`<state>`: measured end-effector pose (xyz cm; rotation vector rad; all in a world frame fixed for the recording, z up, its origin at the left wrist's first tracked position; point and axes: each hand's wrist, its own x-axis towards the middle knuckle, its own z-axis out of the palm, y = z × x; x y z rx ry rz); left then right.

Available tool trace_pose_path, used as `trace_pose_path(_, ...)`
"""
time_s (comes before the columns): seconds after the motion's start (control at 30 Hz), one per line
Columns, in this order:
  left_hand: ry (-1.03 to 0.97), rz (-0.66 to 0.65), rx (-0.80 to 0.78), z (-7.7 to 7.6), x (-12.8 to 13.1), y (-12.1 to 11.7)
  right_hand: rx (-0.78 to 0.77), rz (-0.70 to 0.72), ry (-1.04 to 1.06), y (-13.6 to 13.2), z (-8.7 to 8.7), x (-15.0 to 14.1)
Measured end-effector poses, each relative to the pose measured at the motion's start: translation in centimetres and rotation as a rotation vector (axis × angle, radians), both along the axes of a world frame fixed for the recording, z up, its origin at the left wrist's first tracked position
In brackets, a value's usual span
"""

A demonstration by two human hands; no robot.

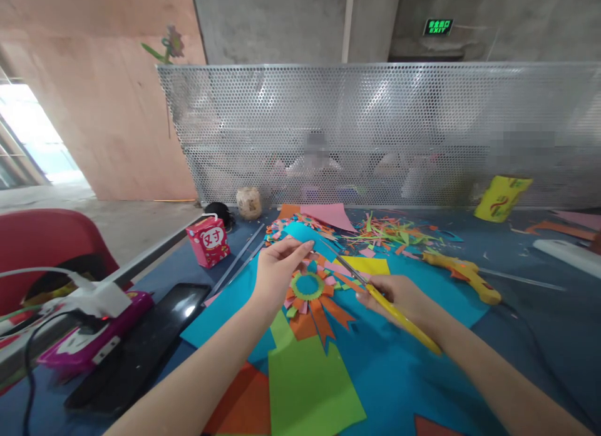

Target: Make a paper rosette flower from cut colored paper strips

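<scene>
Green paper (314,386) lay nearest on the counter (549,323), a rosette (307,299) just beyond. The right hand (399,295) gripped scissors (399,315); the left hand (282,261) seemed to pinch a blue strip (300,230) near their blades (351,270). Clean snips likely called for taut paper, fingers kept clear. What the red carton (210,242) and smaller jar (248,202) held could not be told.

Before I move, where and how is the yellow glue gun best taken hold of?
Probably by its handle, coming from the near right side with the right hand, once that hand frees itself of the scissors. The glue gun lies flat, its handle angled toward the person with the cord trailing from there; its other end points left, toward the paper pieces.
</scene>
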<state>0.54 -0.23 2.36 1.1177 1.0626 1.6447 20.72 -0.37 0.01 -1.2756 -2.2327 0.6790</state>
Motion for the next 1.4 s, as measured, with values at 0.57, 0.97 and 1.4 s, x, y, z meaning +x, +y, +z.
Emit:
trace_pose_path(0.57,0.098,0.043,0.056,0.0,0.3,-0.4,-0.080,0.005,0.082,-0.5,0.0,-0.3)
trace_pose_path(0.97,0.072,0.046,0.048,0.0,0.6,-0.6,-0.032,-0.001,-0.016,0.0,-0.3,-0.2)
trace_pose_path(1.4,0.072,0.040,0.020,0.1,0.6,-0.6,-0.046,0.003,0.039,-0.9,0.8,-0.5)
